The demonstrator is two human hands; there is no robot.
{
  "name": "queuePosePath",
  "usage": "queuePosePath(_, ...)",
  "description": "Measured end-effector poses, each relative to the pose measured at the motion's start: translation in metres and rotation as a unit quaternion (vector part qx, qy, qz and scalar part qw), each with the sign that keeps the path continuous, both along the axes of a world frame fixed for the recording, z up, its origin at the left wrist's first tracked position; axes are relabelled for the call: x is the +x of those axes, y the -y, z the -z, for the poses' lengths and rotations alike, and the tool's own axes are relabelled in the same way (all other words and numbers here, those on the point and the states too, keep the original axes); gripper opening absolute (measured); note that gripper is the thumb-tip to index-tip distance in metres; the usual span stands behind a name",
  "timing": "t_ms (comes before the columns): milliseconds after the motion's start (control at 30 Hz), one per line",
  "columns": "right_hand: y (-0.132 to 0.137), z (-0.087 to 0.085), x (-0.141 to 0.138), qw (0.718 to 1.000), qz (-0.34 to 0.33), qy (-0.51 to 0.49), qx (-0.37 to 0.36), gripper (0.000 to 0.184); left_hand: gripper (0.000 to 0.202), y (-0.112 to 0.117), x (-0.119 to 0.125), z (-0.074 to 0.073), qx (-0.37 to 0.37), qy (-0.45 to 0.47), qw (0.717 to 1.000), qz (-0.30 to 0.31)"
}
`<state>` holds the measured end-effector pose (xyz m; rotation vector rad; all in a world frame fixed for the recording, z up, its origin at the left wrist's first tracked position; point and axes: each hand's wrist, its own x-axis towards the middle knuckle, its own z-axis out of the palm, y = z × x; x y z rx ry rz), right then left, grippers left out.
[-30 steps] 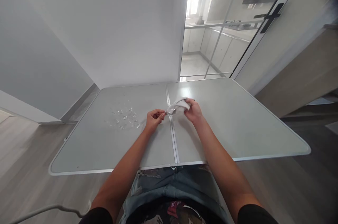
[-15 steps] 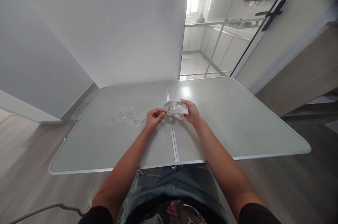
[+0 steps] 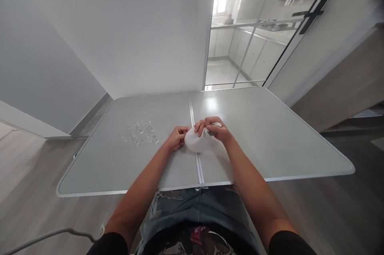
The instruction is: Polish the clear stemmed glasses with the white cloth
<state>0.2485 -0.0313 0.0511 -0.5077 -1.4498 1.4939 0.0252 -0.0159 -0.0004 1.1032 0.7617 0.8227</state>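
Worktop point(image 3: 270, 143): pale grey-green, smooth, rounded corners, light metal edging; a metal strip point(image 3: 199, 169) runs across its middle from near edge to far. Far edge against a plain white wall point(image 3: 135, 27). Beyond, to the right, a glazed door point(image 3: 244, 47) with thin pale bars and a black handle point(image 3: 313, 15); bright light high behind the glass, pale cabinets lower down. Floor point(image 3: 39, 179): grey, wood-grained. Pale cable point(image 3: 57, 232) at lower left.

Cloth point(image 3: 196, 143): white, soft, bunched into a rounded bulge at the worktop's middle, over the strip, between the two hands. Its contents, if any, are hidden. Clear pieces point(image 3: 141, 131), small and glinting, lie in a loose scatter on the left half, apart from the hands.

Left hand point(image 3: 176, 139): bare, fingers bent, tips at the cloth's left edge; cannot tell whether they grip. Right hand point(image 3: 215, 127): grasping the cloth from the right, fingers curled over its top, a fold showing at the palm. Both forearms angle inward from the near edge, above the worktop.
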Motion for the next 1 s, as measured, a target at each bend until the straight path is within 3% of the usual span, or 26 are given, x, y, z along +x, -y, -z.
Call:
queuePosePath(133, -0.004, -0.001, -0.01, 0.993, 0.026, -0.044, -0.109, 0.036, 0.032, 0.0, 0.001, 0.0, -0.007, 0.017, 1.0, 0.001)
queuePosePath(267, -0.012, 0.009, -0.028, 0.972, 0.031, -0.101, -0.211, 0.032, 0.031, -0.004, 0.003, 0.006, 0.021, 0.059, 0.992, -0.113)
queuePosePath(400, -0.019, 0.025, -0.04, 0.958, 0.085, -0.151, -0.227, 0.021, 0.035, -0.012, 0.003, 0.008, 0.033, 0.098, 0.973, -0.206)
queuePosePath(500, -0.021, 0.034, -0.043, 0.956, 0.113, -0.138, -0.232, 0.031, 0.037, -0.014, 0.001, 0.008, 0.048, 0.081, 0.968, -0.232)
queuePosePath(700, -0.024, 0.042, -0.042, 0.959, 0.078, -0.12, -0.246, 0.027, 0.04, -0.013, 0.003, 0.009, 0.073, 0.069, 0.961, -0.257)
queuePosePath(800, -0.025, 0.041, -0.042, 0.946, 0.114, -0.16, -0.256, 0.026, 0.04, -0.01, 0.004, 0.006, 0.066, 0.073, 0.966, -0.237)
queuePosePath(1000, -0.022, 0.034, -0.038, 0.952, 0.088, -0.143, -0.255, 0.042, 0.042, -0.003, 0.009, 0.001, 0.006, 0.082, 0.993, -0.081)
